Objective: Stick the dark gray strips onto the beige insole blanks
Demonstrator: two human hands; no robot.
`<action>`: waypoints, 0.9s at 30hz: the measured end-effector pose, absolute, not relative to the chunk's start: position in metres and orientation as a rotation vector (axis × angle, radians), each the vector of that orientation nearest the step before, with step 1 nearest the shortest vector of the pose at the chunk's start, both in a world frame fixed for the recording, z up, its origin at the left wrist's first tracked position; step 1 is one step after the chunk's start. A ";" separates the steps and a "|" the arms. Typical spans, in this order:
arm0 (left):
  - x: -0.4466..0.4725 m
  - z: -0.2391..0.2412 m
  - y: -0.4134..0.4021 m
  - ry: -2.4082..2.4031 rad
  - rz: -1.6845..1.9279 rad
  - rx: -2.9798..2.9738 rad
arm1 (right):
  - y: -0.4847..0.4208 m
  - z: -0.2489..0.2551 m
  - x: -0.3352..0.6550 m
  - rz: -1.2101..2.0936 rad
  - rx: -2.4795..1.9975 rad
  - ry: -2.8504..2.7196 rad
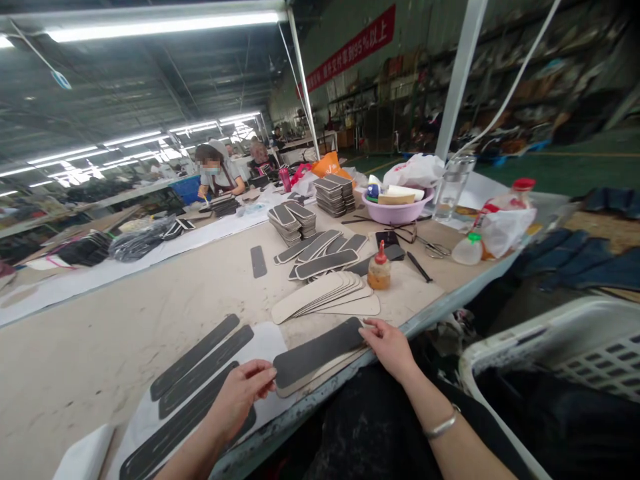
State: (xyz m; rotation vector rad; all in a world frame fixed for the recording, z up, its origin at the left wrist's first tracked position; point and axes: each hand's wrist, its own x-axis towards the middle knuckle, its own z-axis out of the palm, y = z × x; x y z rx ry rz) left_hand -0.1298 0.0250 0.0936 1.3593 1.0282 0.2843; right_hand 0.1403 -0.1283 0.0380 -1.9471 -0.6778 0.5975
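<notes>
Head view, bench edge: your left hand (245, 393) pinches one end of the dark strip (317, 353) lying on a beige backing (310, 381). Your right hand (390, 347) fingers the other end, grip unclear. Uneven pressure could skew the strip or push both off the table (125, 347).

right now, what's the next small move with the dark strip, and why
Probably square the dark strip over the pale piece under it, then press it flat. The left hand pinches one end, the right hand touches the other, and pale edge shows along the near side.
</notes>
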 end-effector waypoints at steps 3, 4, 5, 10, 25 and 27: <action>-0.126 0.087 0.030 1.117 0.234 1.468 | -0.127 0.037 0.143 0.547 -2.055 -0.677; -0.125 0.085 0.032 1.134 0.216 1.489 | -0.126 0.037 0.144 0.533 -2.090 -0.675; -0.123 0.084 0.033 1.149 0.197 1.510 | -0.125 0.036 0.145 0.522 -2.120 -0.676; -0.119 0.077 0.038 1.194 0.115 1.585 | -0.121 0.036 0.147 0.488 -2.219 -0.729; -0.112 0.069 0.051 1.233 -0.180 1.667 | -0.120 0.033 0.153 0.544 -2.350 -0.809; -0.113 0.067 0.051 1.243 -0.180 1.659 | -0.120 0.032 0.154 0.554 -2.363 -0.812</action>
